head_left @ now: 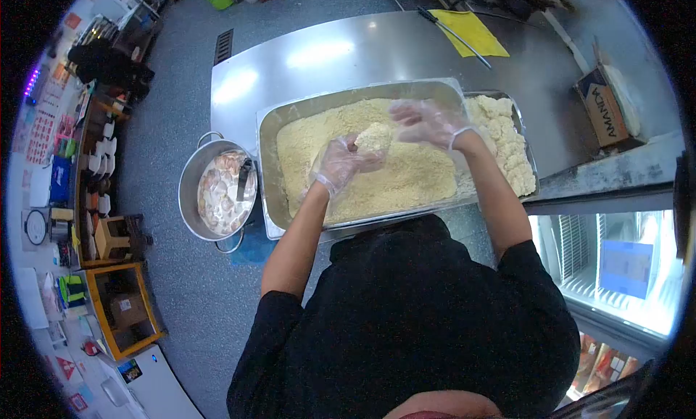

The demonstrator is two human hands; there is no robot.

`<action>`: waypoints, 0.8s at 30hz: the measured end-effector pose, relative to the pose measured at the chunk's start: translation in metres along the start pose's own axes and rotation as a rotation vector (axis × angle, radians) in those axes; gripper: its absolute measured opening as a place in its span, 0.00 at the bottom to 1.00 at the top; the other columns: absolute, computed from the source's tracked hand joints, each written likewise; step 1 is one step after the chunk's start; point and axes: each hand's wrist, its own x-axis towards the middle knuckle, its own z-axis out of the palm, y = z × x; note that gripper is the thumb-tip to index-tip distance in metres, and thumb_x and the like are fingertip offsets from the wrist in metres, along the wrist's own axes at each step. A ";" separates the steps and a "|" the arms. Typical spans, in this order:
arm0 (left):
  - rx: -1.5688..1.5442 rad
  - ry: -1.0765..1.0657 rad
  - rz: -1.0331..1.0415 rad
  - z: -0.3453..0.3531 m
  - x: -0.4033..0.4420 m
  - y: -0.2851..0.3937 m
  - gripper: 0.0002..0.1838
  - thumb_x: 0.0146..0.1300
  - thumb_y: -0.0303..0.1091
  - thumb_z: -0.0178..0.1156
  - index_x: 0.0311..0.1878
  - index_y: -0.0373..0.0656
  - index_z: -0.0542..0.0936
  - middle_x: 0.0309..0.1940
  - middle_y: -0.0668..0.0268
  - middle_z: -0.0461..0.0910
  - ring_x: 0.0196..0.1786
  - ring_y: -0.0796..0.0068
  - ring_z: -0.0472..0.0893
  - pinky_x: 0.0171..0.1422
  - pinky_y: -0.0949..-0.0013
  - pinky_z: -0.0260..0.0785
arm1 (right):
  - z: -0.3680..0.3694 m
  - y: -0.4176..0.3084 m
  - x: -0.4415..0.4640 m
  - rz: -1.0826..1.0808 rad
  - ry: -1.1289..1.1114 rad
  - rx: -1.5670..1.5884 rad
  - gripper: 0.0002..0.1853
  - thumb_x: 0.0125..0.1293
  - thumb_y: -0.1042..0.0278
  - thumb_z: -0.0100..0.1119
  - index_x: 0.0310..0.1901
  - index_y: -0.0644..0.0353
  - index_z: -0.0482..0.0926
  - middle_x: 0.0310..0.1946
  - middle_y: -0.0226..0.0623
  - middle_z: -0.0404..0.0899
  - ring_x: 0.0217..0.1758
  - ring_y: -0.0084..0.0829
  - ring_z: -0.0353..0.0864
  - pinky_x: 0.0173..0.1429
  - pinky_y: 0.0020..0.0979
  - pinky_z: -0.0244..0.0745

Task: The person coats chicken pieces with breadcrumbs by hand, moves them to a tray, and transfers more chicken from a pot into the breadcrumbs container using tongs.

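My left hand (346, 162), in a clear plastic glove, holds a crumb-coated piece of food (374, 137) just above a deep metal pan (270, 147) of pale yellow breadcrumbs (413, 183). To its right, my right hand (429, 123) is gloved too and hovers over the pan's far right part. Its fingers are stretched out, a little blurred, with nothing visible in them. Beside the pan on the right, a metal tray (536, 174) bears many coated pieces (504, 140). At the left stands a two-handled pot (190, 201) with pale pieces in white liquid (217, 194) and a dark-handled utensil (245, 178).
The pan rests on a steel table (290, 75). A yellow cloth (475, 35) and a thin dark-handled rod (457, 38) lie at its far right. A cardboard box (607, 111) and a lit glass-door fridge (623, 267) stand to the right. Shelving lines the left wall.
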 end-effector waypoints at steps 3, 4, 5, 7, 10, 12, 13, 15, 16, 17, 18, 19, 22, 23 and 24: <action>0.267 -0.009 -0.041 0.009 0.001 0.005 0.26 0.46 0.42 0.73 0.47 0.37 0.78 0.31 0.63 0.80 0.29 0.74 0.78 0.35 0.72 0.73 | 0.021 -0.006 0.003 -0.176 -0.027 -0.174 0.30 0.49 0.55 0.69 0.55 0.53 0.76 0.47 0.43 0.79 0.54 0.39 0.75 0.54 0.39 0.72; 0.264 0.108 0.108 0.014 -0.001 0.001 0.30 0.46 0.43 0.73 0.51 0.37 0.76 0.37 0.60 0.80 0.33 0.70 0.79 0.39 0.71 0.73 | 0.021 -0.013 0.004 -0.237 -0.066 -0.371 0.30 0.47 0.52 0.70 0.54 0.53 0.77 0.45 0.45 0.79 0.53 0.41 0.76 0.52 0.41 0.72; 0.247 0.215 0.254 0.020 -0.002 -0.008 0.34 0.45 0.43 0.73 0.54 0.37 0.73 0.44 0.57 0.79 0.38 0.67 0.80 0.42 0.69 0.74 | 0.029 -0.003 0.009 -0.257 -0.018 -0.374 0.30 0.46 0.50 0.69 0.52 0.52 0.78 0.45 0.45 0.79 0.52 0.41 0.76 0.52 0.41 0.71; -0.012 0.157 0.300 0.030 0.008 -0.048 0.42 0.45 0.43 0.74 0.61 0.38 0.66 0.55 0.54 0.74 0.50 0.61 0.78 0.49 0.64 0.74 | 0.041 -0.002 0.010 -0.191 0.037 -0.440 0.28 0.46 0.49 0.67 0.49 0.52 0.80 0.44 0.44 0.80 0.50 0.41 0.77 0.55 0.41 0.69; 0.138 0.249 0.371 0.032 -0.007 -0.036 0.45 0.43 0.42 0.75 0.63 0.37 0.62 0.57 0.53 0.72 0.57 0.60 0.75 0.54 0.61 0.72 | 0.048 -0.020 -0.010 -0.158 0.082 -0.544 0.25 0.48 0.48 0.66 0.48 0.51 0.80 0.43 0.42 0.80 0.50 0.41 0.77 0.60 0.41 0.65; 0.148 0.214 0.368 0.031 -0.018 -0.028 0.42 0.44 0.42 0.75 0.61 0.38 0.65 0.57 0.53 0.72 0.57 0.57 0.75 0.56 0.59 0.70 | 0.050 -0.019 -0.013 -0.222 0.108 -0.592 0.25 0.49 0.48 0.65 0.48 0.51 0.80 0.43 0.42 0.80 0.50 0.41 0.77 0.63 0.41 0.62; 0.157 0.192 0.357 0.032 -0.023 -0.027 0.39 0.45 0.42 0.74 0.58 0.38 0.68 0.57 0.52 0.73 0.57 0.55 0.74 0.58 0.57 0.68 | 0.051 -0.014 -0.012 -0.201 0.116 -0.617 0.25 0.49 0.48 0.65 0.48 0.51 0.80 0.42 0.42 0.80 0.51 0.41 0.77 0.66 0.42 0.59; 0.353 0.176 0.397 0.027 -0.022 -0.047 0.32 0.48 0.41 0.72 0.54 0.39 0.72 0.57 0.52 0.73 0.57 0.54 0.74 0.59 0.56 0.67 | 0.043 -0.006 -0.015 -0.180 0.123 -0.643 0.24 0.49 0.47 0.65 0.47 0.51 0.79 0.42 0.42 0.81 0.51 0.41 0.77 0.68 0.42 0.56; 0.551 0.163 0.430 0.025 -0.021 -0.057 0.25 0.50 0.40 0.70 0.49 0.40 0.75 0.56 0.51 0.73 0.56 0.52 0.74 0.60 0.55 0.65 | 0.036 -0.002 -0.020 -0.263 0.206 -0.691 0.23 0.51 0.47 0.63 0.47 0.50 0.79 0.41 0.41 0.80 0.50 0.40 0.78 0.65 0.41 0.60; 0.551 0.163 0.429 0.024 -0.020 -0.066 0.25 0.50 0.40 0.70 0.49 0.40 0.75 0.56 0.51 0.73 0.56 0.52 0.74 0.60 0.55 0.65 | 0.029 0.002 -0.025 -0.348 0.287 -0.737 0.22 0.53 0.46 0.62 0.47 0.49 0.79 0.41 0.40 0.80 0.49 0.39 0.78 0.62 0.40 0.64; 0.532 0.168 0.365 0.023 -0.020 -0.073 0.18 0.53 0.38 0.67 0.45 0.40 0.77 0.55 0.52 0.74 0.56 0.52 0.74 0.60 0.55 0.65 | 0.018 0.001 -0.031 -0.351 0.285 -0.735 0.22 0.53 0.46 0.62 0.47 0.49 0.79 0.41 0.40 0.80 0.49 0.39 0.78 0.62 0.40 0.64; 0.514 0.174 0.297 0.026 -0.023 -0.073 0.12 0.56 0.36 0.65 0.41 0.41 0.78 0.55 0.52 0.75 0.56 0.51 0.74 0.60 0.55 0.64 | 0.000 -0.003 -0.037 -0.303 0.254 -0.671 0.20 0.56 0.47 0.60 0.46 0.48 0.79 0.39 0.40 0.80 0.48 0.38 0.79 0.58 0.38 0.68; 0.467 0.254 0.250 0.037 -0.029 -0.062 0.08 0.60 0.34 0.60 0.38 0.41 0.79 0.53 0.55 0.76 0.56 0.56 0.75 0.60 0.59 0.64 | -0.056 0.008 -0.048 -0.301 0.212 -0.603 0.18 0.58 0.47 0.59 0.45 0.46 0.79 0.36 0.38 0.80 0.43 0.35 0.80 0.50 0.36 0.73; 0.430 0.272 0.197 0.041 -0.029 -0.058 0.08 0.61 0.35 0.59 0.38 0.40 0.79 0.53 0.57 0.77 0.56 0.59 0.75 0.62 0.62 0.64 | -0.074 0.013 -0.054 -0.336 0.216 -0.603 0.17 0.57 0.46 0.59 0.44 0.46 0.79 0.34 0.38 0.80 0.41 0.34 0.81 0.46 0.35 0.75; 0.435 0.281 0.183 0.046 -0.029 -0.053 0.08 0.61 0.35 0.59 0.38 0.40 0.79 0.53 0.57 0.77 0.56 0.59 0.75 0.62 0.62 0.64 | -0.096 0.003 -0.069 -0.247 0.181 -0.625 0.18 0.56 0.46 0.60 0.44 0.46 0.79 0.34 0.38 0.80 0.40 0.34 0.80 0.46 0.36 0.75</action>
